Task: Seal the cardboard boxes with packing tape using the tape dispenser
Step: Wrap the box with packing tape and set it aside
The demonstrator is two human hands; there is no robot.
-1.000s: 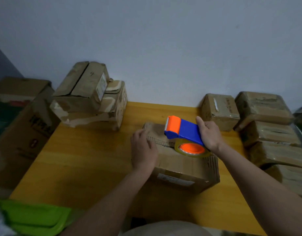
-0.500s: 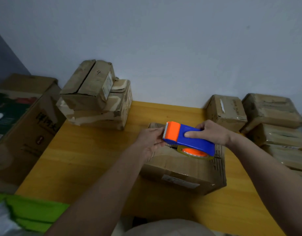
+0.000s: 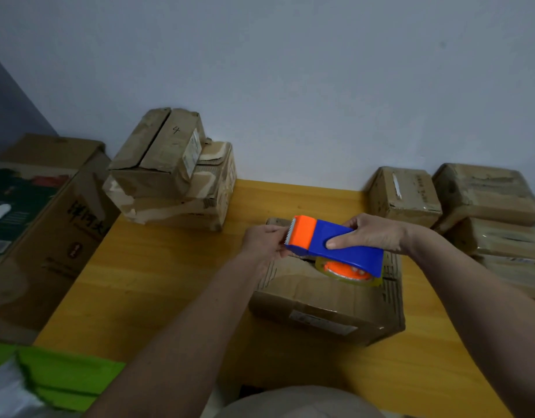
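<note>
The right hand (image 3: 376, 233) grips the tape dispenser (image 3: 335, 244) over the cardboard box (image 3: 326, 300) on the counter (image 3: 157, 276). The left hand (image 3: 264, 244) pinches at its toothed end. Rigid light plastic, best held by the blue body; box likely dents

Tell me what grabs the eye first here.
The blue-and-orange tape dispenser, held in the right hand over the cardboard box at the middle of the yellow wooden table. The left hand pinches at its orange toothed end. Next, worn brown boxes: a tilted stack at the back left, more piled along the right.
</note>
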